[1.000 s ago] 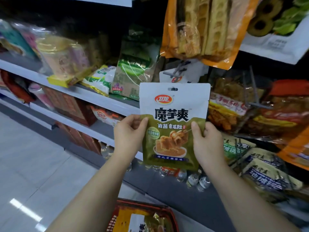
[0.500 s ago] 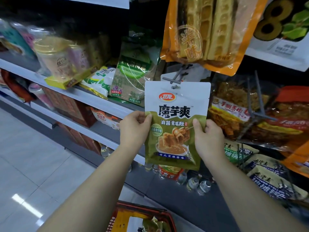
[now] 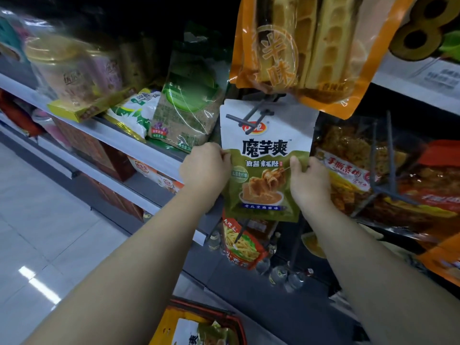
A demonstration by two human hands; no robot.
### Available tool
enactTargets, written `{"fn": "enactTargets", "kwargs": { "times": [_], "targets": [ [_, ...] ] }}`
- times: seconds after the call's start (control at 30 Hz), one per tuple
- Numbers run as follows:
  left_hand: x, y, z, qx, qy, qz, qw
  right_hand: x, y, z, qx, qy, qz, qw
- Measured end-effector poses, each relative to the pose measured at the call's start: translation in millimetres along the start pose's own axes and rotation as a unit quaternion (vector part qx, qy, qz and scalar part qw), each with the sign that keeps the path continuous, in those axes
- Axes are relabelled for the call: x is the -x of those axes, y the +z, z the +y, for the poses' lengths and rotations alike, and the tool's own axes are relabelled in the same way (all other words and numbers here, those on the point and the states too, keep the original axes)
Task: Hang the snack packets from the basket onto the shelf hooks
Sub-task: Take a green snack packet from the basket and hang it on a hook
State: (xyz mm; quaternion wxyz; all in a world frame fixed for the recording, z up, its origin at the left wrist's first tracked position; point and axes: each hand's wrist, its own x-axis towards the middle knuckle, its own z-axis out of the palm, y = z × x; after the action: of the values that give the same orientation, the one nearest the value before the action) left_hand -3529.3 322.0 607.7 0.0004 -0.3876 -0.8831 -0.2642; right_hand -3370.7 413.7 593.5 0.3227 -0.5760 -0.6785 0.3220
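Note:
A white and olive-green snack packet (image 3: 265,145) is held upright against the shelf. My left hand (image 3: 205,168) pinches its left edge and my right hand (image 3: 308,181) grips its right edge. A grey double-prong shelf hook (image 3: 251,117) pokes out in front of the packet's white top, so the packet sits on the prongs. At the bottom of the view stands the red-rimmed basket (image 3: 234,319) with more packets (image 3: 199,332) inside.
A large orange packet (image 3: 298,51) hangs just above the hook. Brown and red packets (image 3: 353,165) hang on further hooks to the right. A red-green packet (image 3: 240,245) hangs below. Shelves (image 3: 104,135) with bags and boxes run to the left; tiled floor lies lower left.
Both hands have raised the packet and pushed it toward the shelf. The hook prongs, earlier above and behind its top edge, now stick out in front of its white top.

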Motion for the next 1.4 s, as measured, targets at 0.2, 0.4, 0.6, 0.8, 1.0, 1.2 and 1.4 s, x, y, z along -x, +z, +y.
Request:
{"fn": "enactTargets", "kwargs": {
  "times": [0.2,0.4,0.6,0.8,1.0,1.2,1.4],
  "targets": [
    [47,-6,-25,0.005,0.077,0.052,0.996,35,0,15,0.025,-0.027,0.021,0.999],
    [114,16,-93,-0.126,0.171,-0.037,0.976,99,32,43,0.284,-0.349,-0.084,0.889],
    [184,60,-193,-0.205,0.116,-0.242,0.941,169,86,91,0.399,-0.461,-0.236,0.757],
    [283,137,-292,-0.216,-0.037,-0.409,0.886,223,162,186,0.470,-0.438,-0.403,0.652],
    [389,269,-362,-0.126,-0.237,-0.479,0.836,254,262,299,0.540,-0.437,-0.514,0.504],
    [445,410,-386,0.015,-0.409,-0.465,0.785,267,359,407,0.578,-0.411,-0.536,0.458],
    [458,491,-398,0.167,-0.589,-0.293,0.734,271,404,463,0.582,-0.347,-0.528,0.513]
  ]
}}
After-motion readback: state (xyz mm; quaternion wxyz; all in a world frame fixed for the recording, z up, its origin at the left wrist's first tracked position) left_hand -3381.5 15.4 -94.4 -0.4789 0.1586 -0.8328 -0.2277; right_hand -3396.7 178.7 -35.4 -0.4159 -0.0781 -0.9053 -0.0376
